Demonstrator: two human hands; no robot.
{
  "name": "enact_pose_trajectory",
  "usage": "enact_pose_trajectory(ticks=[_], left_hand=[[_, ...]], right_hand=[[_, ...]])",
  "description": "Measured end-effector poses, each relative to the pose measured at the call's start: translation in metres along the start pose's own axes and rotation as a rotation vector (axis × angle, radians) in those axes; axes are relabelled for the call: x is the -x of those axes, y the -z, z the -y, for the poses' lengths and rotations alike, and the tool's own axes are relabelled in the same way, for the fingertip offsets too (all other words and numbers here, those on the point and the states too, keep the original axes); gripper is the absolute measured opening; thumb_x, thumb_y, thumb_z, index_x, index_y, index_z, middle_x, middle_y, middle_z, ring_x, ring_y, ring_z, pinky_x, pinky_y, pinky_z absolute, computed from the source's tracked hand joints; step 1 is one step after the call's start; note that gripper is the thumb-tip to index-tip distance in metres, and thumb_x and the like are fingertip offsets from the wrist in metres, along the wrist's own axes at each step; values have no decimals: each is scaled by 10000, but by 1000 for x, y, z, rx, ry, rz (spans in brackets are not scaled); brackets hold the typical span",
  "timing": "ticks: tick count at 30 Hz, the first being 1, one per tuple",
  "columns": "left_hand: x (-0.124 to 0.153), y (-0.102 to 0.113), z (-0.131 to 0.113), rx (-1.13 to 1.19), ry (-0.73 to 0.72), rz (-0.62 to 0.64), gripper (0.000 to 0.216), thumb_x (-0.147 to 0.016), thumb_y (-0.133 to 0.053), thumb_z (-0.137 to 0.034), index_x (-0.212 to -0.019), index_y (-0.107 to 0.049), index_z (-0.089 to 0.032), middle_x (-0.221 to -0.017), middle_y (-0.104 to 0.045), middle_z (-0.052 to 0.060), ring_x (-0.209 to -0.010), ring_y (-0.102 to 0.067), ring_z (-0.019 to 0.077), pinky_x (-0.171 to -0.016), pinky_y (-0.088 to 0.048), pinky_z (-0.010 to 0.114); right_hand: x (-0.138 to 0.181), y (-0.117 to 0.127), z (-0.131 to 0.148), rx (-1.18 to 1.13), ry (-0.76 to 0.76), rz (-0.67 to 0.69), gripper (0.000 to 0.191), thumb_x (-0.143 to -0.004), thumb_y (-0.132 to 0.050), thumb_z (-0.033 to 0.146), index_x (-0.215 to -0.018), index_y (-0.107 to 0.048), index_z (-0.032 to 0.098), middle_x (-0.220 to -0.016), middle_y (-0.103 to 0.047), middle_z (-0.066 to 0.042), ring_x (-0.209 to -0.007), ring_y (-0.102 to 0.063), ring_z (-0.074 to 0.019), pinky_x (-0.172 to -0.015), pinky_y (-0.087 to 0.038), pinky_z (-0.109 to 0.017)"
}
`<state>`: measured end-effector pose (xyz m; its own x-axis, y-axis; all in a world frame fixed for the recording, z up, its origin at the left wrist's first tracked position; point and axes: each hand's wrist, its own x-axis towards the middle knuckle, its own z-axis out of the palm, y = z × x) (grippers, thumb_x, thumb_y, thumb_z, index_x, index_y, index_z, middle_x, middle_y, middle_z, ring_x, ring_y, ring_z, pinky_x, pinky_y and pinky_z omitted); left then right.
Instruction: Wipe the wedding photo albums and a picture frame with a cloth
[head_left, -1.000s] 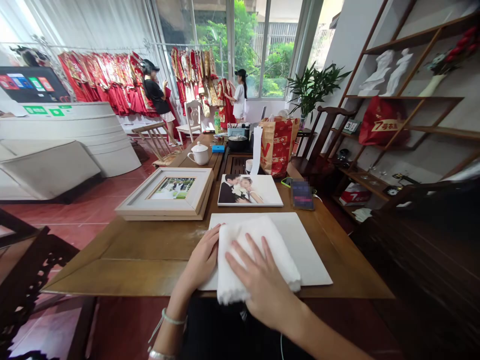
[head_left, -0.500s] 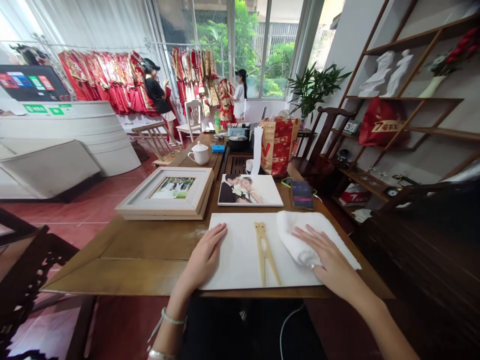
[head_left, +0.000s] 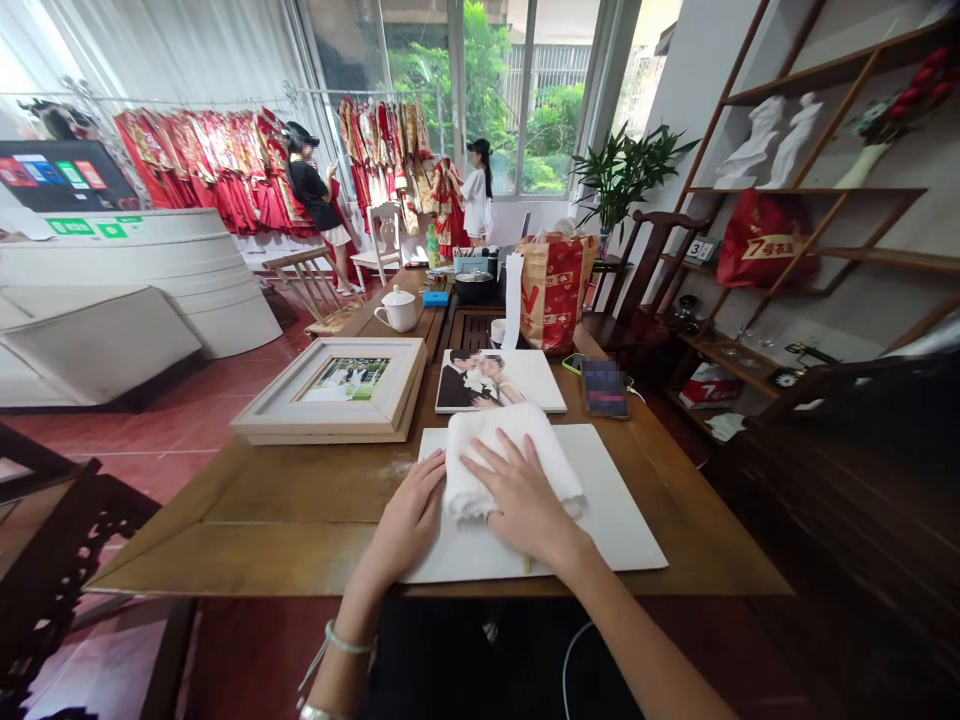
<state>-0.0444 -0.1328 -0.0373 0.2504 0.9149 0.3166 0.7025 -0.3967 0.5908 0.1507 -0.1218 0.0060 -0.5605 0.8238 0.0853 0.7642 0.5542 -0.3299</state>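
Observation:
My right hand [head_left: 521, 500] lies flat with spread fingers on a folded white towel [head_left: 480, 427]. Under the towel is a white board [head_left: 622, 520] on the wooden table, and the towel covers its upper left and middle. My left hand [head_left: 411, 510] rests with fingers stretched along the board's left edge, close to the towel. Just one tip of a pale yellow two-pronged tool [head_left: 527, 565] shows below my right wrist; the towel and hand hide the rest. Behind the board lies a couple's photo panel [head_left: 525, 380].
Stacked picture frames [head_left: 330, 435] sit at the left, with a white lidded cup [head_left: 399, 310] beyond. A phone [head_left: 604, 388] lies right of the photo panel, before a red-and-brown paper bag [head_left: 555, 295]. Two people stand by the clothes racks at the back.
My right hand has slid the towel leftward across the board, over the pale yellow tool. The board's right part is now uncovered. My left hand has stayed at the edge.

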Motion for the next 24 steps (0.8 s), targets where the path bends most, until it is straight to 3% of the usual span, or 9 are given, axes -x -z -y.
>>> enact_pose_trajectory(ticks=[5, 10, 14, 17, 20, 24], left_hand=[[0, -1, -1, 14, 11, -1, 413, -941, -340, -178, -1288, -562, -208, -1422, -507, 76, -1359, -404, 218, -1139, -317, 464], [2, -1, -2, 18, 23, -6, 414, -948, -336, -187, -1306, -544, -211, -1439, -490, 58, -1368, -390, 204, -1148, -302, 448], [3, 1, -1, 15, 36, -1, 417, -948, -335, -187, -1309, -541, -217, -1440, -489, 51, -1368, -392, 203, -1149, -303, 439], [3, 2, 0, 12, 22, -9, 420, -941, -344, -177, -1307, -544, -226, -1434, -496, 46, -1361, -402, 205, -1150, -304, 439], [3, 1, 0, 4, 18, -11, 420, -943, -339, -173, -1307, -542, -231, -1434, -497, 41, -1362, -400, 197, -1153, -297, 433], [3, 1, -1, -4, 30, 4, 422, -949, -320, -181, -1313, -533, -190, -1441, -487, 63, -1370, -386, 198, -1153, -296, 436]], right_hand=[[66, 4, 8, -79, 137, 57, 851, -616, -470, 93, -1429, -373, 326, -1536, -278, 73, -1443, -63, -224, -1165, -2, -502], [108, 20, -25, -135, 85, 76, 924, -550, -390, 41, -1410, -381, 381, -1516, -293, 129, -1432, -142, -157, -1178, -89, -463], [101, 23, -68, -29, -90, -51, 885, -580, -378, 21, -1405, -406, 340, -1513, -323, 77, -1426, -179, -191, -1169, -124, -500], [81, 19, -85, 95, -232, -144, 795, -654, -399, 23, -1404, -426, 285, -1504, -355, 9, -1417, -210, -242, -1149, -180, -525], [59, 12, -81, 202, -310, -198, 746, -699, -432, 39, -1411, -425, 263, -1501, -362, -39, -1407, -224, -295, -1129, -201, -561], [55, 4, -61, 261, -234, -175, 802, -659, -444, 23, -1418, -413, 281, -1506, -353, -24, -1414, -199, -295, -1132, -178, -573]])
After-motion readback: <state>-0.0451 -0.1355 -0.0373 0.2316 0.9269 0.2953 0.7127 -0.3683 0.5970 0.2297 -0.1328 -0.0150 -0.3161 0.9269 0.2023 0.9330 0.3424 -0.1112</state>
